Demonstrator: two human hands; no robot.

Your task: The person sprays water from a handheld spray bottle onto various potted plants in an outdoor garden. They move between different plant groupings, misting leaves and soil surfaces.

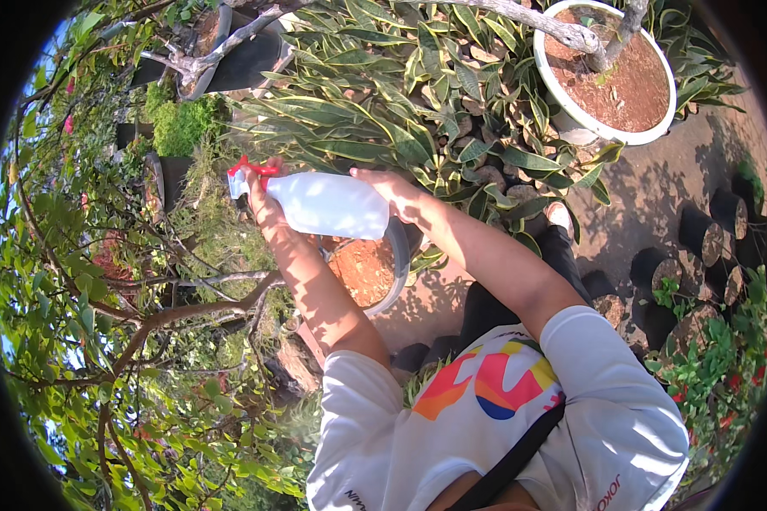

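A translucent white spray bottle with a red-and-white trigger head is held out in front of me. My left hand grips it around the neck and trigger, partly hidden behind the head. At the other end, my right hand holds the bottle's base. Both forearms are stretched out. Behind and just below the bottle in the picture is a grey-rimmed pot of reddish soil, partly covered by the bottle and my left arm.
Variegated snake plants grow densely beyond my hands. A white-rimmed pot holds a thick-stemmed plant. Leafy branches spread across the left. Several black planting bags stand on the shaded ground at right. My shoe is beside the snake plants.
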